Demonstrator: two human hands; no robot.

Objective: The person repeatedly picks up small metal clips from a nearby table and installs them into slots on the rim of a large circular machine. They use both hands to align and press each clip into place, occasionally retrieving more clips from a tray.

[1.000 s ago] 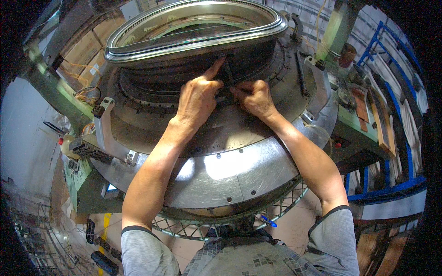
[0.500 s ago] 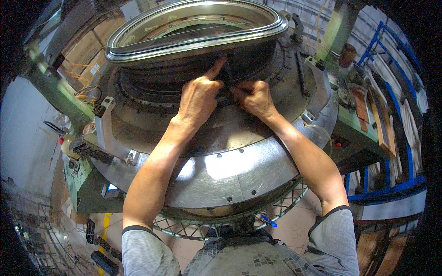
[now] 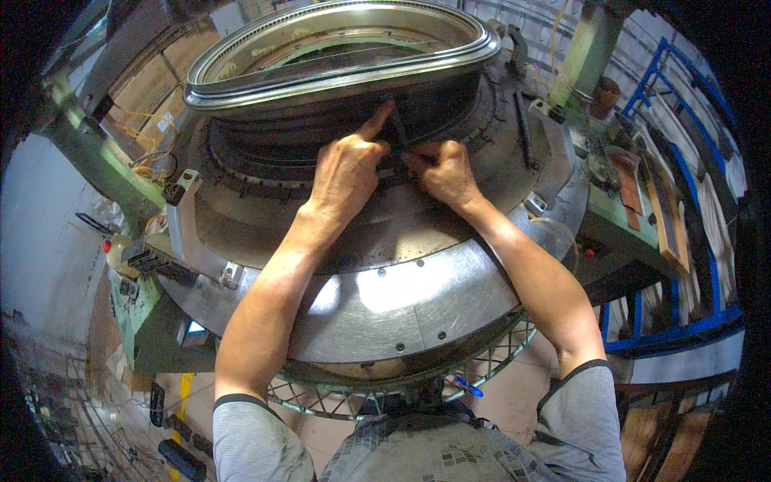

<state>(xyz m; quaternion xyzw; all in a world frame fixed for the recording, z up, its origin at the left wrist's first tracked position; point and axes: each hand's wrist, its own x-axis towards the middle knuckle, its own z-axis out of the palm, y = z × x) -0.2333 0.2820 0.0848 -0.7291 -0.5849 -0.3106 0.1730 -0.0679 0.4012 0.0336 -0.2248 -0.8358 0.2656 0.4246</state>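
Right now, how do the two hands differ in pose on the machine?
The left hand lies flat, back up, with its forefinger stretched out toward the dark band under the shiny metal ring. The right hand is curled, fingers bent inward, pinching at something small and dark that I cannot make out. The left reaches farther up than the right. Both are bare and meet at the same spot above the round metal plate.

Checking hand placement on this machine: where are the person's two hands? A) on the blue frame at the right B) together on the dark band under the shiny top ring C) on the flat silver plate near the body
B: the left hand and right hand meet on the dark band, just below the shiny top ring.
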